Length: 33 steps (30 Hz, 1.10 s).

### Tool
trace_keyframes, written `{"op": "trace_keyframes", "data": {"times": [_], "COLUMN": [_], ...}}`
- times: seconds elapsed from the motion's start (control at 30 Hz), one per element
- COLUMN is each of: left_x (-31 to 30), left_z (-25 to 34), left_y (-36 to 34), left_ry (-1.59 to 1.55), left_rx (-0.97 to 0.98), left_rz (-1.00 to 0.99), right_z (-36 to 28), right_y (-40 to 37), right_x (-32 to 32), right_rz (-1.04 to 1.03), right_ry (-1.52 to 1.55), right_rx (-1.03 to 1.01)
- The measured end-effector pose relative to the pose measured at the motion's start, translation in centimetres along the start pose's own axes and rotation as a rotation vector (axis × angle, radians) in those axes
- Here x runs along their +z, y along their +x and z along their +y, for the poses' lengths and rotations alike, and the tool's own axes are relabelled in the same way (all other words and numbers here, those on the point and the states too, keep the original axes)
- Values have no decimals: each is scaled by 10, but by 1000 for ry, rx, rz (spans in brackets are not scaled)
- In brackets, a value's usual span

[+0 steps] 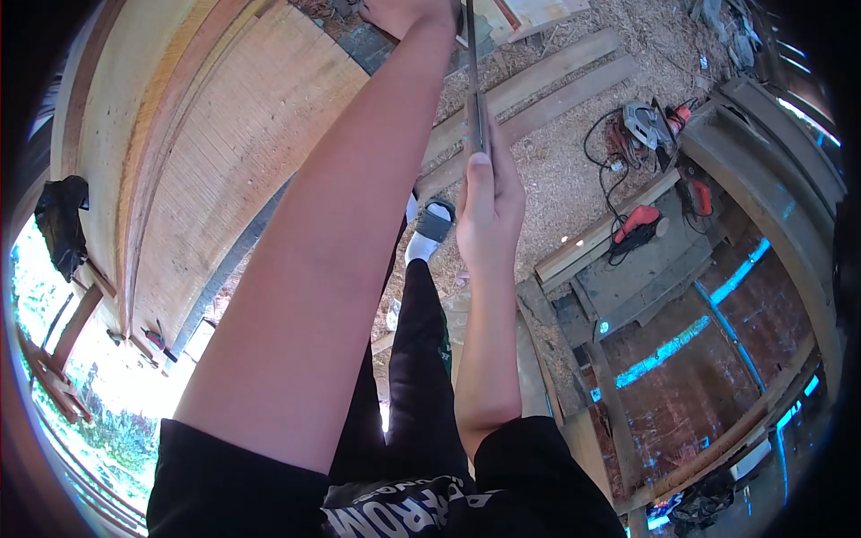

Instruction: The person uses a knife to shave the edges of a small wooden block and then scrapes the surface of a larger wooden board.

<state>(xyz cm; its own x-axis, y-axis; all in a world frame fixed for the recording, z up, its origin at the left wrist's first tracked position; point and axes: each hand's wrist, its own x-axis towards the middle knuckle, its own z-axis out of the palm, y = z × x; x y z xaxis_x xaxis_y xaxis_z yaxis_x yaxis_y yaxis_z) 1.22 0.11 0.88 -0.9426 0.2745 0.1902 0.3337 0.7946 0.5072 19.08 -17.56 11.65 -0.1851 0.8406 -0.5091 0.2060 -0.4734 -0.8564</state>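
Observation:
My right hand (491,202) is closed around the near end of a long thin strip (473,67), with the thumb laid along it. The strip is dark, looks like metal and is seen nearly edge-on, running up past the top of the view. My left hand (404,13) reaches far forward at the top edge, beside a large wooden panel (251,134). Its fingers are mostly cut off by the frame, so what they touch or hold is hidden.
Planks (547,85) lie on a floor covered in wood shavings (560,175). To the right are a corded circular saw (644,124), a red power tool (637,224) and another red tool (700,195). A black plastic bag (61,224) hangs at the far left.

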Motion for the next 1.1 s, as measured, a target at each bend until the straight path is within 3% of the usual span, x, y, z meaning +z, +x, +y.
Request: {"op": "trace_keyframes", "data": {"times": [0.1,0.23,0.3,0.4,0.6,0.8,0.93,1.1], "left_x": [-2,3,13,21,12,8,9,8], "left_z": [2,-1,-12,-15,-13,-6,-9,-8], "left_y": [-1,0,10,9,10,6,5,4], "left_ry": [15,12,-30,14,-15,-14,-14,4], "left_rx": [-14,50,19,15,22,15,38,21], "left_rz": [-63,-30,-62,-64,-132,-126,-115,-86], "right_z": [2,-18,-31,-25,-18,-37,-27,-51], "right_y": [-11,-29,-17,3,-33,10,-21,29], "right_x": [-6,-12,-11,-7,-21,-9,-21,-8], "right_rz": [-13,20,-5,45,-12,16,33,-50], "right_ry": [-132,-3,-179,-213,-122,-73,-41,-87], "right_rx": [-27,56,-24,-75,35,11,-31,98]}}
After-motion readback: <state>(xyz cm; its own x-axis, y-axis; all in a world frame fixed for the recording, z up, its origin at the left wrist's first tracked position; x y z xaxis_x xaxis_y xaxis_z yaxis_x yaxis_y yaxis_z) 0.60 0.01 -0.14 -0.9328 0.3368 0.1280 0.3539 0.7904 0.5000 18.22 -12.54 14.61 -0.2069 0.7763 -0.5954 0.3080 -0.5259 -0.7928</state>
